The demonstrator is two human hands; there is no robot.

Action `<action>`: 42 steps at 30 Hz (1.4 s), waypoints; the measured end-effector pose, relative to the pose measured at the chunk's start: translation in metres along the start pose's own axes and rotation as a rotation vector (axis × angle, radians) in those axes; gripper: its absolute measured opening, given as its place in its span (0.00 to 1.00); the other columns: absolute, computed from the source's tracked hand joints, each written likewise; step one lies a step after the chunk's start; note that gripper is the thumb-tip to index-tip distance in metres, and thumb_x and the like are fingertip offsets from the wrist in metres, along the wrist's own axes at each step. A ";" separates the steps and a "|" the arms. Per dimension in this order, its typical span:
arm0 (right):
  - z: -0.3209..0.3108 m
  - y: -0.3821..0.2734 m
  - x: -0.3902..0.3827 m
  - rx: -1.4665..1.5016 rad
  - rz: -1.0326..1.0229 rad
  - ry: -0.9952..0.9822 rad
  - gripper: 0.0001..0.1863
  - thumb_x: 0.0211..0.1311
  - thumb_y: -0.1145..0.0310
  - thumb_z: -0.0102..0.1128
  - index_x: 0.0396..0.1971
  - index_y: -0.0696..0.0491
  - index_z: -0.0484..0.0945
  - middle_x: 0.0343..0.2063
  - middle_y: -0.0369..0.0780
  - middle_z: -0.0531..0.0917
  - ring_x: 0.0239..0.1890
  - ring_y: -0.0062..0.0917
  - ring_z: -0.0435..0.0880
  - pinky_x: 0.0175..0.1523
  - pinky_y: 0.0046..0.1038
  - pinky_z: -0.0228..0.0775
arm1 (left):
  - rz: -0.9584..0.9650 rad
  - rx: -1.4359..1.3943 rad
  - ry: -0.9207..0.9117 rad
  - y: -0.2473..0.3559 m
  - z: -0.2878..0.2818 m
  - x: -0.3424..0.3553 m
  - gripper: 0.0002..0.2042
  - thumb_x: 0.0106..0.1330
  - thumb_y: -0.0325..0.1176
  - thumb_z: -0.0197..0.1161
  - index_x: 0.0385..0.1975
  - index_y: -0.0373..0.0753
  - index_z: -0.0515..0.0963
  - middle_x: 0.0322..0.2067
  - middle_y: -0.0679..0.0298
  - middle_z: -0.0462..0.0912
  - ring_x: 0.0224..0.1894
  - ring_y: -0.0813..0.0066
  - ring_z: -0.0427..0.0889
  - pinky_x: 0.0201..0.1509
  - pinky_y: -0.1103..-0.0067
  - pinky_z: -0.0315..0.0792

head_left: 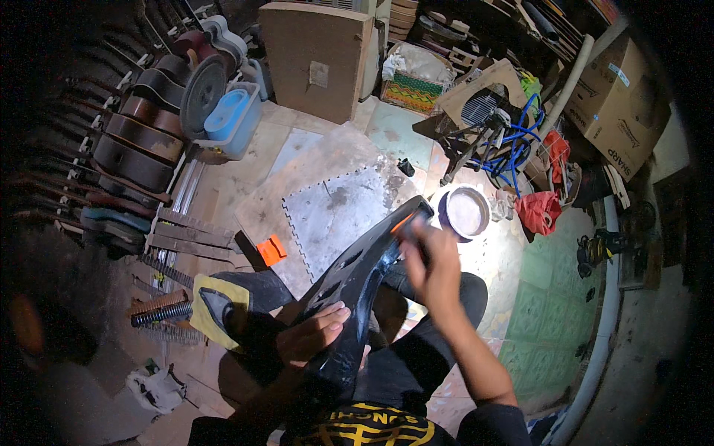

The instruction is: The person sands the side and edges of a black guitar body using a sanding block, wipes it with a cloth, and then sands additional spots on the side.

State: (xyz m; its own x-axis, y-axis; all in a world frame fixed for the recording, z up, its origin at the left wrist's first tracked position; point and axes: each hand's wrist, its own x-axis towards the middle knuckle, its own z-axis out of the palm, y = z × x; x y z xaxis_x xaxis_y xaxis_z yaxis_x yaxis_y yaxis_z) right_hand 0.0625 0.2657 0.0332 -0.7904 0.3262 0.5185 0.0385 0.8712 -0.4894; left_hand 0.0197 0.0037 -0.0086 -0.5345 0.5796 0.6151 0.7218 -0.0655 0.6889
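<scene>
A long glossy black plastic panel [361,267] with slots along it lies slanted across my lap, its far end raised over the floor. My left hand [316,333] grips its near part, fingers over the upper face. At the far end my right hand [431,260] is closed and blurred by motion. Beneath its fingers shows an orange strip [402,222] against the panel; what the hand holds I cannot make out. Just right of that hand stands a round bowl [467,212] with pale, cloudy contents. A folded orange piece [271,250] lies on the floor to the left.
A worn grey foam mat [335,208] lies ahead on the floor. Curved brown and dark panels [141,149] stand racked at left, beside a clear tub [242,134]. Blue hose [513,160], red cloth [539,213] and cardboard boxes [621,104] crowd the right.
</scene>
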 end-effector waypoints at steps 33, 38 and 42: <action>-0.002 0.035 0.027 -0.032 0.115 0.000 0.19 0.57 0.73 0.70 0.49 0.57 0.80 0.37 0.51 0.82 0.39 0.45 0.79 0.45 0.43 0.70 | -0.146 0.032 -0.013 0.008 0.005 0.001 0.20 0.59 0.35 0.74 0.44 0.30 0.75 0.41 0.48 0.86 0.45 0.56 0.89 0.50 0.67 0.85; -0.002 -0.027 -0.001 0.083 -0.028 0.005 0.17 0.57 0.73 0.70 0.48 0.56 0.82 0.35 0.51 0.82 0.39 0.44 0.79 0.46 0.42 0.70 | -0.099 0.003 0.067 0.016 0.005 0.008 0.15 0.63 0.31 0.70 0.44 0.29 0.76 0.42 0.47 0.86 0.46 0.55 0.89 0.51 0.67 0.85; 0.001 0.043 0.034 0.029 0.110 0.071 0.18 0.60 0.69 0.67 0.49 0.58 0.80 0.36 0.49 0.82 0.38 0.44 0.80 0.44 0.42 0.69 | -0.081 -0.029 0.064 0.012 0.010 0.013 0.12 0.66 0.27 0.67 0.43 0.28 0.76 0.42 0.46 0.86 0.46 0.55 0.89 0.51 0.66 0.85</action>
State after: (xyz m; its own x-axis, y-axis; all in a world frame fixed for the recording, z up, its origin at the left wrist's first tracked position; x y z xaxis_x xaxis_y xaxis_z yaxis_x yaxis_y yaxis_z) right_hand 0.0366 0.3141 0.0295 -0.7371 0.4449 0.5087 0.1038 0.8183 -0.5653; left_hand 0.0257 0.0181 0.0036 -0.6184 0.5306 0.5797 0.6624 -0.0449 0.7478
